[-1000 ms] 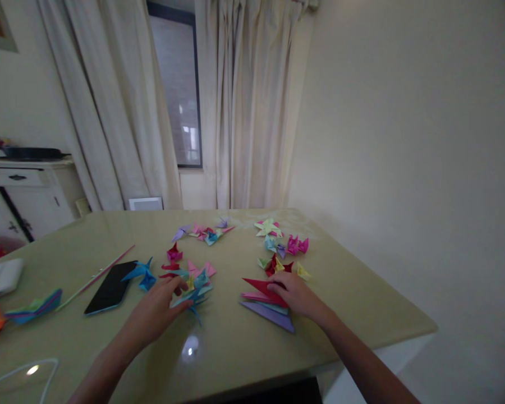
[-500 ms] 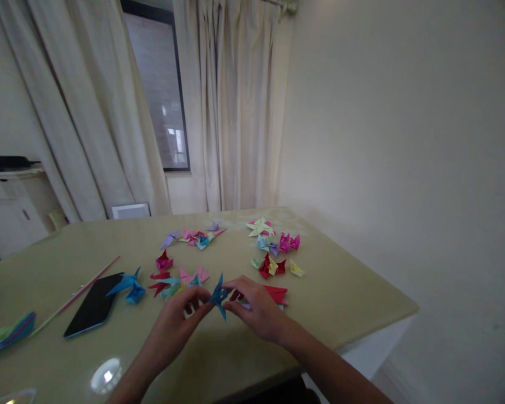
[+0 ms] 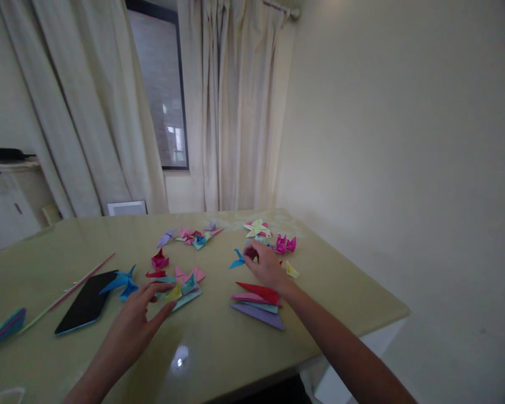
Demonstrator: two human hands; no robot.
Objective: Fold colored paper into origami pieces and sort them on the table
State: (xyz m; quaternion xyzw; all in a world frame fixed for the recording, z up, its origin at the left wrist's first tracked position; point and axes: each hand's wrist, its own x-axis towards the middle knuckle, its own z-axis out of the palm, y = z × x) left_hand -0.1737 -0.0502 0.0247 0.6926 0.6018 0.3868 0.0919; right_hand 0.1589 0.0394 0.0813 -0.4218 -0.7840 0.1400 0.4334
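My right hand point(image 3: 264, 262) is closed in a pinch on a blue origami piece point(image 3: 237, 260) with pointed tips, held over the right half of the table. My left hand point(image 3: 145, 314) has its fingers apart and holds nothing. It is beside a cluster of folded paper with a yellow piece point(image 3: 174, 293), a teal piece point(image 3: 189, 285) and a pink piece point(image 3: 197, 274). Below my right hand lies a fan of flat folded papers, with a red one point(image 3: 258, 292) at the top and a purple one point(image 3: 258, 315) at the bottom.
A dark tablet point(image 3: 86, 303) lies at the left, with a larger blue origami piece point(image 3: 124, 282) by its right edge. A thin pink-and-green stick point(image 3: 73, 292) lies beyond it. Magenta origami point(image 3: 285, 244), a pale green star point(image 3: 256, 228) and a yellow piece point(image 3: 292, 270) lie farther back.
Both hands were on the blue origami piece. My left hand has let go and moved left, opening. My right hand has carried the piece forward and to the right, uncovering the flat folded papers.
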